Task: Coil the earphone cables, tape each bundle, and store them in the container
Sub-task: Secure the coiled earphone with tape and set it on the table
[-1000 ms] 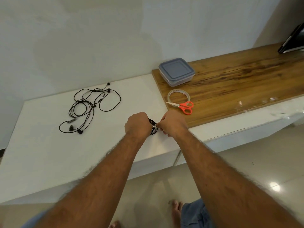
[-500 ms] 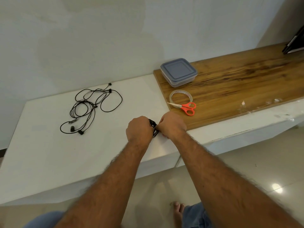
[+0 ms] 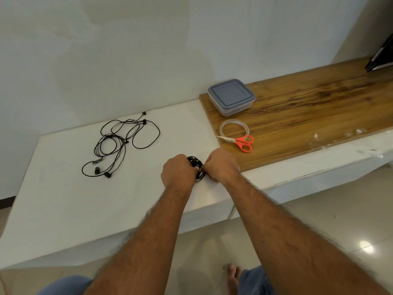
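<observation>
A coiled black earphone bundle sits between my two fists near the front of the white counter. My left hand grips its left side and my right hand pinches its right side; most of the coil is hidden by my fingers. Loose black earphones lie tangled at the back left of the counter. A clear container with a closed blue-grey lid stands on the wooden board. A roll of clear tape lies in front of the container.
Orange-handled scissors lie on the wooden board beside the tape roll, blades pointing left. A dark flat object leans at the far right. The wall runs close behind the counter. My bare foot shows on the tiled floor below.
Both hands stay on the coil with only small finger movements. The view has shifted slightly.
</observation>
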`<state>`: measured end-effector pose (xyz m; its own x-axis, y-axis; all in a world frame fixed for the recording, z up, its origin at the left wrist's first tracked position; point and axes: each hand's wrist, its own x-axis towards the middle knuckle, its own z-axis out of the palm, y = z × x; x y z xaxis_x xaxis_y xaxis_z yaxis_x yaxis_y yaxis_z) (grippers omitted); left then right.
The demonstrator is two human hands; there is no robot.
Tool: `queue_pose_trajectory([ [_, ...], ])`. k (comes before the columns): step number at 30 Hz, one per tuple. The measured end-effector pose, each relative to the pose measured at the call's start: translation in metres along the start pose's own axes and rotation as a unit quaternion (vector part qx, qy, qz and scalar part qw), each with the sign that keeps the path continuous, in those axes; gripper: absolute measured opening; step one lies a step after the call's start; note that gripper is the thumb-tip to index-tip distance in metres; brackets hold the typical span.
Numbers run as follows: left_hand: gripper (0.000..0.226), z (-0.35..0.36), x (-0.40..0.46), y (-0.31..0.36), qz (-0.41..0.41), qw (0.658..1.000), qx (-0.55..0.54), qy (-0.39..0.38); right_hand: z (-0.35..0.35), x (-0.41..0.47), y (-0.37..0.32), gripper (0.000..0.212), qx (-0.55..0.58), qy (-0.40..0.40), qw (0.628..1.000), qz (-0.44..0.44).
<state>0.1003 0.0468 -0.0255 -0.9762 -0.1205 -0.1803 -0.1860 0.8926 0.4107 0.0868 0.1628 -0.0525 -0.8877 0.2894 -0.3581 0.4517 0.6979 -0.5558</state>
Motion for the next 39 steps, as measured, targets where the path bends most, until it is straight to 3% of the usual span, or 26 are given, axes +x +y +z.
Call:
queue_pose_trajectory([
  [13,0.018,0.001,-0.005,0.008,0.113,0.987,0.11,-0.032,-0.003,-0.002,-0.002,0.013,0.015,-0.021,1.0,0.002],
  [19,0.009,0.005,-0.015,0.011,0.123,0.984,0.129,-0.029,-0.006,-0.004,-0.004,0.011,0.012,-0.03,0.999,0.008],
  [32,0.014,0.006,-0.019,0.002,0.099,0.992,0.077,0.004,-0.014,-0.002,-0.006,0.017,0.132,-0.094,0.986,0.037],
  [39,0.019,0.009,-0.024,-0.004,0.077,0.997,-0.021,0.008,-0.02,-0.008,-0.009,0.015,0.198,-0.146,0.967,0.073],
])
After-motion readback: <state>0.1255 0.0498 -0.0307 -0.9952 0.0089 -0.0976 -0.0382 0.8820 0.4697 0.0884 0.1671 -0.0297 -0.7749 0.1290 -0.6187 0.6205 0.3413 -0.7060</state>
